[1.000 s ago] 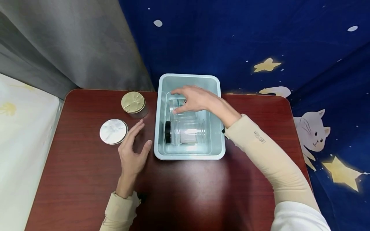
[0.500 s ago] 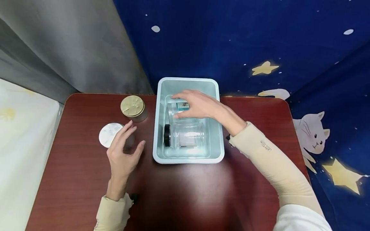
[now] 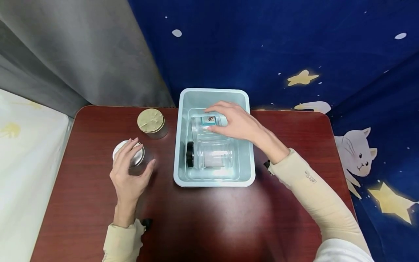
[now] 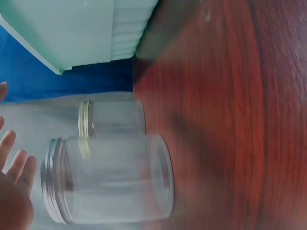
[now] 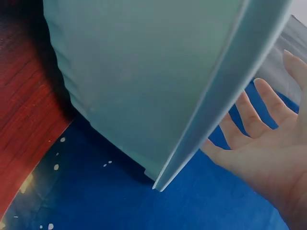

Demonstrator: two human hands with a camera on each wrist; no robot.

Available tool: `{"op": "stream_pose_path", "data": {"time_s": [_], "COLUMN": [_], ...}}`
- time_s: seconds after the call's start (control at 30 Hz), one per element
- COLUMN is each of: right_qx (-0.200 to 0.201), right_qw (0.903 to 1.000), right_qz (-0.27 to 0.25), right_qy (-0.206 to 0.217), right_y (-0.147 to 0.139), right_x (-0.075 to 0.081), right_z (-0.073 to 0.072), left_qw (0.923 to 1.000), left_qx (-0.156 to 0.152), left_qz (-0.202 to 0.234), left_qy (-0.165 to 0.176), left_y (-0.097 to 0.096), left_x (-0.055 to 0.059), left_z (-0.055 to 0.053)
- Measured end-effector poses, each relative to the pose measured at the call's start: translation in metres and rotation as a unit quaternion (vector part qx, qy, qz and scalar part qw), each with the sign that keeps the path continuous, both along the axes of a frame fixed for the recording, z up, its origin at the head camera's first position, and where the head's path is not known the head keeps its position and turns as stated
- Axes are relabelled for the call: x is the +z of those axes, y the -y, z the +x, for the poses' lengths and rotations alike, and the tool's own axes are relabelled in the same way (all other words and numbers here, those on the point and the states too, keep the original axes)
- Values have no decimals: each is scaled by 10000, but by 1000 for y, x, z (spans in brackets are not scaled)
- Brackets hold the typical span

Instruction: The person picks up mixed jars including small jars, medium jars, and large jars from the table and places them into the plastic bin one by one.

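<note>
My left hand (image 3: 127, 178) hovers over a clear jar (image 4: 115, 179) with a silver lid (image 3: 139, 156), its fingers spread and partly covering the lid. In the left wrist view the fingertips (image 4: 29, 167) look apart from that jar. A second clear jar (image 4: 117, 115), topped by a gold lid (image 3: 150, 120), stands just behind it. Over the light blue plastic bin (image 3: 214, 184), my right hand (image 3: 237, 122) holds nothing, fingers loosely bent. Below it lies a clear jar (image 3: 199, 129) with a teal label. Beside that jar lies another clear jar (image 3: 214, 151) with a black lid.
All of this stands on a dark red wooden table (image 3: 209, 218). A grey curtain (image 3: 78, 54) and a dark blue curtain (image 3: 245, 43) hang behind its far edge. In the right wrist view, the bin's outer wall (image 5: 134, 72) fills much of the frame.
My left hand has moved left from between the bin and jars to over the silver-lidded jar. My right hand has drawn slightly right, uncovering more of the teal-labelled jar.
</note>
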State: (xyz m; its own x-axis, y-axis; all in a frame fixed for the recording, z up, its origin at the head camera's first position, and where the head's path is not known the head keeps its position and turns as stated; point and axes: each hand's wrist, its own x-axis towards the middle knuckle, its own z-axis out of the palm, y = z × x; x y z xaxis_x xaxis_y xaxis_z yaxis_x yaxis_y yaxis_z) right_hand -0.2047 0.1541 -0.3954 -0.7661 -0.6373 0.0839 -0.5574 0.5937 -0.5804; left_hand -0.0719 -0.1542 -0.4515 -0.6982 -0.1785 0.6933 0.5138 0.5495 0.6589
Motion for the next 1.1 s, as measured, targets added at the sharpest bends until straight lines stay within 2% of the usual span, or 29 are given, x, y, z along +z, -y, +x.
{"op": "stream_pose_path", "data": {"time_s": [0.13,0.23,0.43,0.57,0.83,1.1], "right_qx": [1,-31,-132,-235,-599,-801], "right_qw": [9995,9990,9961,9937,9907,9909], "right_qz": [-241,-391,-791,-982,-1016,-908], "right_qy": [-188,-228,-379,-486,-674,-587], "right_y": [-6,-11,-20,-26,-40,-52], "right_x": [-1,-2,-10,-11,-11,-14], "right_z": [2,5,11,14,17,23], "left_qw": [9999,9995,9970,9966,9970,9963], "left_qx": [99,291,670,684,645,647], "left_qz": [22,-19,323,385,329,333], "left_qy": [13,96,224,233,280,449], "left_y": [7,10,16,20,24,27], "left_x": [-3,-5,-5,-6,-12,-17], "left_z": [0,0,1,0,-2,0]}}
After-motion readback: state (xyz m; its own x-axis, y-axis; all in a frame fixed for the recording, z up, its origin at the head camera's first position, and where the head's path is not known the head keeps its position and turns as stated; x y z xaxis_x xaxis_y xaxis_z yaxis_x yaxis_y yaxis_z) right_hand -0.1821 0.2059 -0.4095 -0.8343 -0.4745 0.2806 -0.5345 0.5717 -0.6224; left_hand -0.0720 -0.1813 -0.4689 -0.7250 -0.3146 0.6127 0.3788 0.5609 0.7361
